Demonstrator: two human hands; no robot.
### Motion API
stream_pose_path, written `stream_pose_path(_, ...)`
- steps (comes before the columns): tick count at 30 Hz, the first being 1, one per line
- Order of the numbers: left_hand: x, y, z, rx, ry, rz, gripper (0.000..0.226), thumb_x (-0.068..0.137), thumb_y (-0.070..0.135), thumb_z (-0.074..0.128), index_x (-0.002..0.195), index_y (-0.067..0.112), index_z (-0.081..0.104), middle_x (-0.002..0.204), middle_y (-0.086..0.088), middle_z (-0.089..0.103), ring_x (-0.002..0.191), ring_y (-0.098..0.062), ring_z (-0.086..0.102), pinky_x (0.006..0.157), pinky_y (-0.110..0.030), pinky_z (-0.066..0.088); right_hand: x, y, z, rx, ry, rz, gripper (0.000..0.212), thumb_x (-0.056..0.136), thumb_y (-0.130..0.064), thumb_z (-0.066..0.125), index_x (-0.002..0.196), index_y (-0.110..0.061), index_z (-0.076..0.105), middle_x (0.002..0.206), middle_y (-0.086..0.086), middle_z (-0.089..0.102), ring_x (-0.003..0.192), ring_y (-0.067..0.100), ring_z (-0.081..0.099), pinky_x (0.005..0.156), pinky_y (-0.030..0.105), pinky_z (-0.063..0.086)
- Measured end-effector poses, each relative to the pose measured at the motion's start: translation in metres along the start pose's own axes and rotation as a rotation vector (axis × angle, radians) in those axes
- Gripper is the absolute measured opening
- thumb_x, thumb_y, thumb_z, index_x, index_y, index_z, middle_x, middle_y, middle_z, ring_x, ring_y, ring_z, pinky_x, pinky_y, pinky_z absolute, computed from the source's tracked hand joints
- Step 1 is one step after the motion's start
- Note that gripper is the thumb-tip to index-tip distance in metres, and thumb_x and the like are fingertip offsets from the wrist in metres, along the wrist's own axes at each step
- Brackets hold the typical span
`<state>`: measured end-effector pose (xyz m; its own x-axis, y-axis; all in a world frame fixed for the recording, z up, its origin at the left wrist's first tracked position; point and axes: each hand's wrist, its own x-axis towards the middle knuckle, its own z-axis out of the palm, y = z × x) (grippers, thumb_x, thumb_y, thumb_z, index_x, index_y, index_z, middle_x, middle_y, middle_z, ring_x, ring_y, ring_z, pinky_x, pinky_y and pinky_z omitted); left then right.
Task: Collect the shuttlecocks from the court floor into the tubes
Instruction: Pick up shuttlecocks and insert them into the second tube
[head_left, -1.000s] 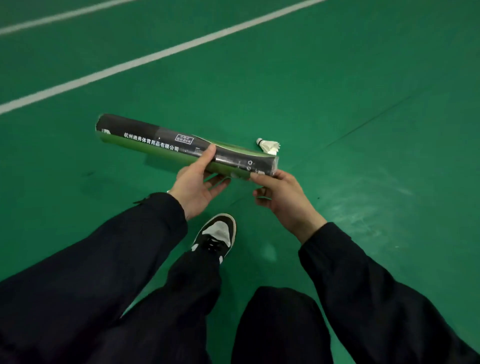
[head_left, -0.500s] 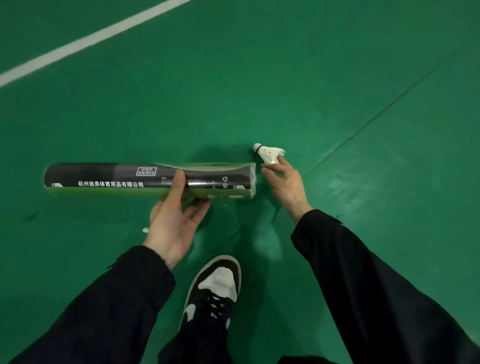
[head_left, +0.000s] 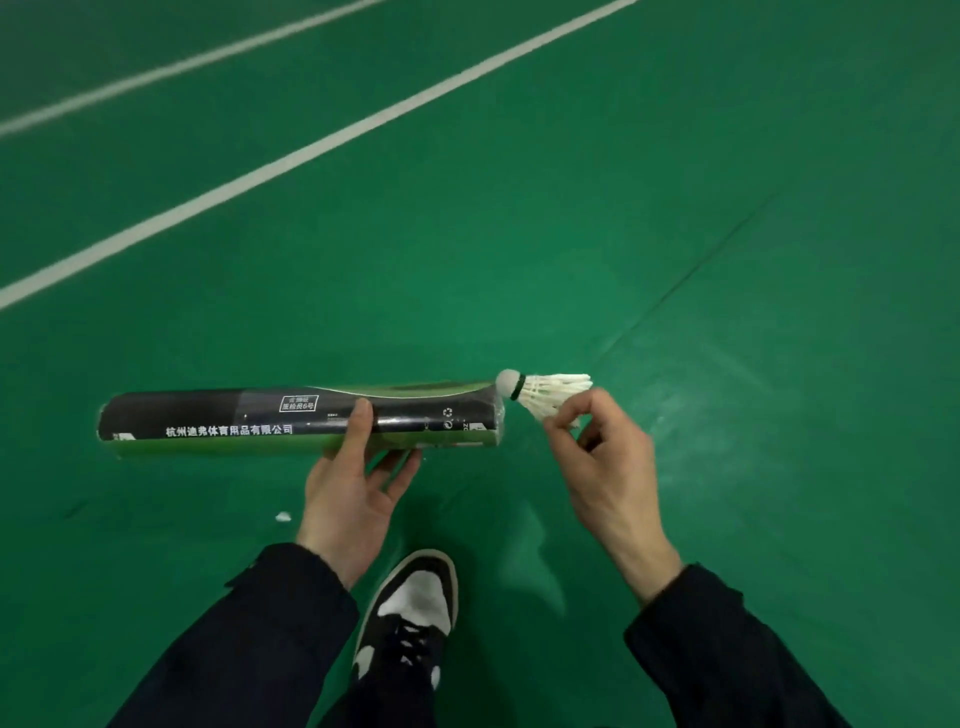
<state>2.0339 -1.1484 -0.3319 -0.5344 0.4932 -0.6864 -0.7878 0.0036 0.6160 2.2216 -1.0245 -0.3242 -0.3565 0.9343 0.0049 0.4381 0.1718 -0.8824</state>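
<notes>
The left hand (head_left: 353, 493) holds the tube (head_left: 291, 421) level above the floor (head_left: 675, 156), long axis running left to right. Its grip is curled round the tube just right of the middle: thumb over the near face, fingers underneath. The tube's left end is dark and closed as far as can be seen; its right end, the mouth, faces the right hand (head_left: 602, 467).

The right hand pinches the shuttlecock (head_left: 545, 392) by the feather skirt, thumb and fingertips pressed on the lower feathers, other fingers curled. The shuttlecock lies sideways in the air, cork to the left, feathers to the right. The cork sits at the upper edge of the tube's mouth, touching or just beside the rim; which one cannot be told. It is not inside the tube.

Below the hands, 1 shoe (head_left: 410, 618) stands on the floor between the 2 dark sleeves, toe pointing up the frame. A small white scrap (head_left: 283, 517) lies on the floor near the left wrist.

2 white lines (head_left: 311, 150) cross the floor diagonally, well beyond the tube. A thin dark seam (head_left: 691, 275) runs diagonally toward the upper right, beyond the shuttlecock. Green floor lies open around the tube's left end and to the right of the right hand.
</notes>
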Motion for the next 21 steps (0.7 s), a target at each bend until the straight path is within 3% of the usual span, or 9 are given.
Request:
stream_pose_path(5, -0.036, -0.017, 0.028, 0.054, -0.161, -0.002, 0.033, 0.097, 0.042, 0.066, 0.105, 0.010, 0.065, 0.111, -0.011, 0.077, 0.110, -0.025, 0.074, 0.088, -0.037, 0.063, -0.027, -0.001, -0.060, -0.139, 0.032, -0.124, 0.025, 0.081, -0.008, 0.070, 0.078, -0.027, 0.055, 0.067, -0.027, 0.055, 0.054, 0.005, 0.046, 0.054, 0.016, 0.032)
stream_pose_path(8, -0.059, -0.026, 0.050, 0.181, -0.255, 0.015, 0.034, 0.097, 0.042, 0.065, 0.109, 0.010, 0.066, 0.110, -0.011, 0.078, 0.108, -0.024, 0.074, 0.084, -0.035, 0.063, -0.050, -0.010, -0.083, -0.115, -0.074, -0.203, 0.016, 0.084, -0.016, 0.060, 0.086, -0.030, 0.054, 0.070, -0.017, 0.059, 0.059, 0.007, 0.053, 0.059, 0.028, 0.043)
stream_pose_path(10, -0.073, -0.029, 0.068, 0.211, -0.283, 0.016, 0.038, 0.096, 0.042, 0.067, 0.114, 0.009, 0.066, 0.112, -0.012, 0.077, 0.107, -0.025, 0.074, 0.082, -0.035, 0.063, -0.064, -0.017, -0.098, 0.114, -0.071, -0.085, 0.021, 0.086, -0.014, 0.056, 0.090, -0.033, 0.049, 0.068, -0.001, 0.060, 0.063, 0.022, 0.060, 0.061, 0.041, 0.048)
stream_pose_path(13, -0.099, -0.038, 0.104, 0.227, -0.362, -0.021, 0.055, 0.093, 0.042, 0.072, 0.131, 0.004, 0.060, 0.128, -0.015, 0.071, 0.115, -0.029, 0.070, 0.083, -0.037, 0.063, -0.084, -0.030, -0.133, 0.525, 0.036, 0.078, 0.028, 0.083, -0.009, 0.056, 0.106, -0.025, 0.051, 0.083, 0.004, 0.069, 0.063, 0.020, 0.063, 0.062, 0.031, 0.047)
stream_pose_path(15, -0.120, -0.047, 0.132, 0.281, -0.470, -0.031, 0.061, 0.095, 0.039, 0.070, 0.140, 0.002, 0.054, 0.132, -0.019, 0.070, 0.119, -0.032, 0.070, 0.086, -0.039, 0.063, -0.098, -0.038, -0.161, 0.551, 0.029, 0.112, 0.038, 0.082, -0.005, 0.053, 0.119, -0.017, 0.056, 0.092, -0.004, 0.074, 0.055, 0.021, 0.058, 0.057, 0.028, 0.046)
stream_pose_path(19, -0.163, -0.078, 0.184, 0.404, -0.641, -0.053, 0.055, 0.092, 0.036, 0.070, 0.135, 0.005, 0.056, 0.126, -0.018, 0.073, 0.109, -0.025, 0.075, 0.083, -0.037, 0.064, -0.125, -0.039, -0.209, 0.432, 0.096, 0.205, 0.020, 0.097, -0.010, 0.058, 0.114, -0.017, 0.065, 0.050, -0.007, 0.057, 0.041, 0.014, 0.049, 0.051, 0.028, 0.041)
stream_pose_path(21, -0.176, -0.096, 0.198, 0.453, -0.690, -0.079, 0.056, 0.090, 0.036, 0.071, 0.134, 0.006, 0.056, 0.122, -0.016, 0.076, 0.102, -0.023, 0.077, 0.081, -0.036, 0.065, -0.134, -0.033, -0.227, 0.463, 0.146, 0.250, 0.017, 0.098, -0.015, 0.061, 0.114, -0.017, 0.068, 0.048, -0.007, 0.055, 0.042, 0.013, 0.048, 0.048, 0.025, 0.042)
